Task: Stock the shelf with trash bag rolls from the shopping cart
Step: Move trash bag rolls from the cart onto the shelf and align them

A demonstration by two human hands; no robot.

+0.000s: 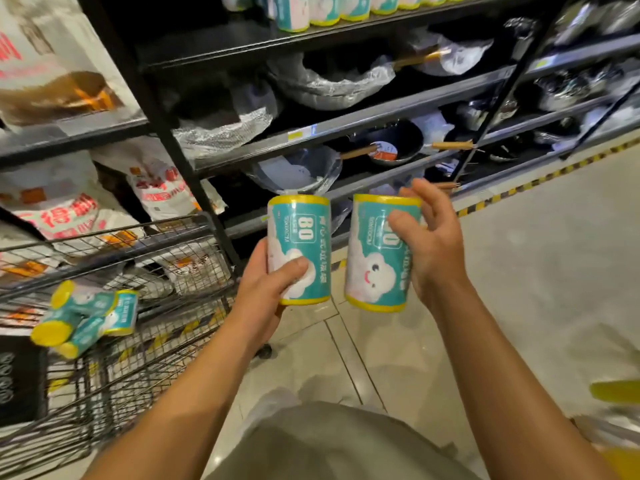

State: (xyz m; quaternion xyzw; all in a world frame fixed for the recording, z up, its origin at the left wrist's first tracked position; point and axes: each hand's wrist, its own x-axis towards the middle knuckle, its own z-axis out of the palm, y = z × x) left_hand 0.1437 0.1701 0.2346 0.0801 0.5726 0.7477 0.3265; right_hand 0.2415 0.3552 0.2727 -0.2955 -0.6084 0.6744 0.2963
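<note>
Black shelf (221, 46) far up; left hand (270, 289) grips one roll (299, 251), right hand (433, 244) another roll (379, 254) (more wait in the cart (145, 341), near left). Lift both upright beside the shelved rolls (325, 8).

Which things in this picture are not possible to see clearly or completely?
Head view:
- Rolls on the top shelf: tops cut off by the frame edge.
- Right roll: its "80" label is partly covered by the right hand.
- Rolls in the cart: blurred, exact count unclear.
- Yellow object: cut off at the right edge.
</note>
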